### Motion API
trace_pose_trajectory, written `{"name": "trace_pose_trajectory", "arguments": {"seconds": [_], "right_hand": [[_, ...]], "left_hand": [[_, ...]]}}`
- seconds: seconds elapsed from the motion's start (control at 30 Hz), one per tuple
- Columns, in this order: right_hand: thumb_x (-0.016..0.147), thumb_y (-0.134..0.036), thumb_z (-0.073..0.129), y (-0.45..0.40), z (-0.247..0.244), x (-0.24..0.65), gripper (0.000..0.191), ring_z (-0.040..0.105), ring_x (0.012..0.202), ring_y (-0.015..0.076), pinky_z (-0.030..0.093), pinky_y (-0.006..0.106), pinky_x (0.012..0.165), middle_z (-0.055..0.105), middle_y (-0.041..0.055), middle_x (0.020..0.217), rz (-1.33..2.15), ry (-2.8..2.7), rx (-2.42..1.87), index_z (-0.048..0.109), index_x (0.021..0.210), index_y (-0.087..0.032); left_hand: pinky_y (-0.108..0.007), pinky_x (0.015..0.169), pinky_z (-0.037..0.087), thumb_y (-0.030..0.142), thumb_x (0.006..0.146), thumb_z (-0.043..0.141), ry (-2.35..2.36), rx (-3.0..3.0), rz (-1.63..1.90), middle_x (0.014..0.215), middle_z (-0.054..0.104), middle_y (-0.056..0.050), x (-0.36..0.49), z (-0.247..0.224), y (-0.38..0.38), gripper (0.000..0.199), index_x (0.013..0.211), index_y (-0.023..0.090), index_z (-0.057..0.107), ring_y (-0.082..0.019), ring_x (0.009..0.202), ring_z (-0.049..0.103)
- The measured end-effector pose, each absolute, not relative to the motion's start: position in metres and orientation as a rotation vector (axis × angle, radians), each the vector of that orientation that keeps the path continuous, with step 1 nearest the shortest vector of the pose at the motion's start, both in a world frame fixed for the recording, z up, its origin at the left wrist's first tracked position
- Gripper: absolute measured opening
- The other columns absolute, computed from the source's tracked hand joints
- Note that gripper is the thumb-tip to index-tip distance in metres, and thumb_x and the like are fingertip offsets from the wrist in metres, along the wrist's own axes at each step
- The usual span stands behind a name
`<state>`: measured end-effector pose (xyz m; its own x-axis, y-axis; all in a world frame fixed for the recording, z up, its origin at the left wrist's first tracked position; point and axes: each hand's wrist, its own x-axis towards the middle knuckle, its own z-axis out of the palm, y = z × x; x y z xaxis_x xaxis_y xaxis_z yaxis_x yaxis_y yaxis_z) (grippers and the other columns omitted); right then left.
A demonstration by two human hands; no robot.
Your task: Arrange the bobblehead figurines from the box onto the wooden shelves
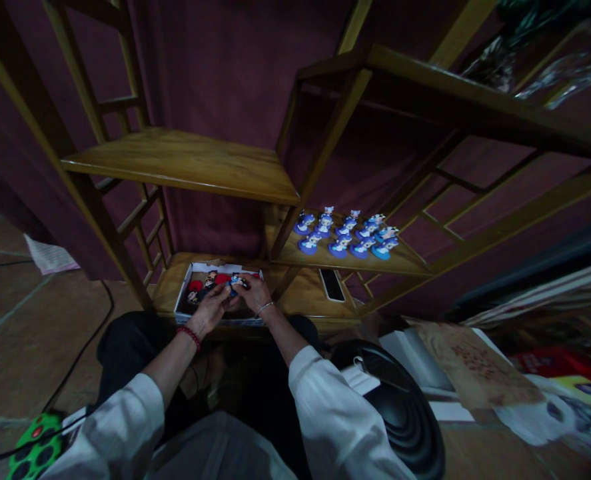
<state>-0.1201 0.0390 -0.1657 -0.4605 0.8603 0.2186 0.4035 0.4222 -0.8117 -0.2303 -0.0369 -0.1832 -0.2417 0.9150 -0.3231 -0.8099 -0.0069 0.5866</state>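
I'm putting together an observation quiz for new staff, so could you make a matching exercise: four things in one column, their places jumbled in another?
Things:
1. Smartphone
2. Standing figurines
3. Red bracelet
4. Single blue figurine

Places:
A. Held between the left hand and the right hand
B. Around the left wrist
C. On the raised shelf
D. On the lowest shelf, to the right of the open box

Right pairs: 1-D, 2-C, 3-B, 4-A
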Motion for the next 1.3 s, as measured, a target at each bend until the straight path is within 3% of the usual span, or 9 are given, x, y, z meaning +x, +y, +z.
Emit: {"name": "trace_pose_trajectory", "arguments": {"seconds": [0.2, 0.6, 0.97, 1.3], "right_hand": [[0.073, -0.030, 0.059, 0.032, -0.159, -0.122, 0.024, 0.062, 0.073, 0.0146, 0.048, 0.028, 0.073, 0.068, 0.0011, 0.082, 0.823, -2.101, -1.173, 0.064, 0.095, -0.022], [0.075, -0.030, 0.058, 0.023, -0.153, -0.128, 0.020, 0.062, 0.073, 0.0142, 0.048, 0.028, 0.073, 0.068, 0.0015, 0.081, 0.793, -2.060, -1.355, 0.063, 0.092, -0.022], [0.076, -0.031, 0.057, 0.027, -0.147, -0.119, 0.020, 0.060, 0.072, 0.0136, 0.047, 0.025, 0.070, 0.066, 0.0000, 0.080, 0.805, -2.127, -1.241, 0.061, 0.094, -0.022], [0.075, -0.024, 0.058, 0.026, -0.128, -0.119, 0.029, 0.061, 0.077, 0.0128, 0.048, 0.025, 0.073, 0.066, -0.0018, 0.089, 0.878, -2.112, -1.152, 0.056, 0.105, -0.026]], "left_hand": [[-0.026, 0.073, 0.053, 0.004, 0.071, 0.063, 0.838, 0.190, 1.638, 0.080, 0.065, -0.001, -0.230, -0.183, -0.038, 0.009, 0.073, 0.013, 0.062, -0.010, 0.074, 0.062], [-0.028, 0.077, 0.051, 0.005, 0.068, 0.066, 0.842, 0.236, 1.647, 0.084, 0.064, 0.000, -0.228, -0.186, -0.039, 0.013, 0.078, 0.014, 0.064, -0.010, 0.076, 0.061], [-0.024, 0.066, 0.053, 0.008, 0.067, 0.068, 0.864, 0.273, 1.606, 0.086, 0.066, -0.002, -0.230, -0.177, -0.039, 0.016, 0.081, 0.014, 0.065, -0.011, 0.070, 0.062], [-0.025, 0.066, 0.053, 0.007, 0.071, 0.064, 0.878, 0.231, 1.627, 0.082, 0.067, -0.003, -0.229, -0.151, -0.041, 0.014, 0.082, 0.014, 0.065, -0.011, 0.070, 0.062]]}}
